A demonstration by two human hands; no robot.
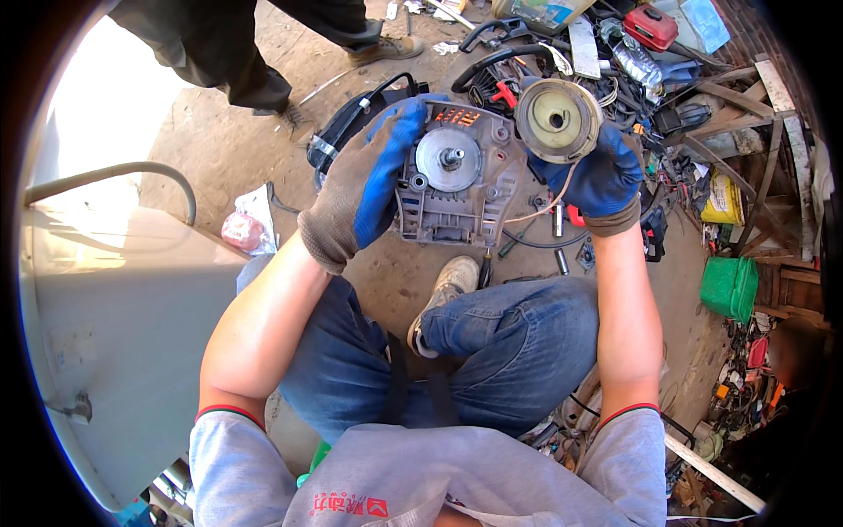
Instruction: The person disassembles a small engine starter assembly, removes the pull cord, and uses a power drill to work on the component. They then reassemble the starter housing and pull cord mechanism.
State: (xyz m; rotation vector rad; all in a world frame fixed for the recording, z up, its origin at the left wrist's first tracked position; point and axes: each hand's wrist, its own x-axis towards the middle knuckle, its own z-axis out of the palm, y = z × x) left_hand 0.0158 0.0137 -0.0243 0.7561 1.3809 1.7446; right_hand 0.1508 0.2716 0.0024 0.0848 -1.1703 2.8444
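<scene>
My left hand, in a blue and brown work glove, is closed round the left side of a grey starter housing. A shiny metal disc with a centre post sits in its face, and orange shows through slots near its top. In my right hand, gloved alike, I hold a round yellowish starter pulley, just right of the housing's upper edge and apart from the disc. A thin cord hangs from the pulley and curves toward the housing's lower right. The fingertips behind both parts are hidden.
Black machine parts and tools lie on the ground beyond my knees. A scrap heap and wooden frame stand right, near a green container. A pale cabinet is left. Another person's legs are at far left.
</scene>
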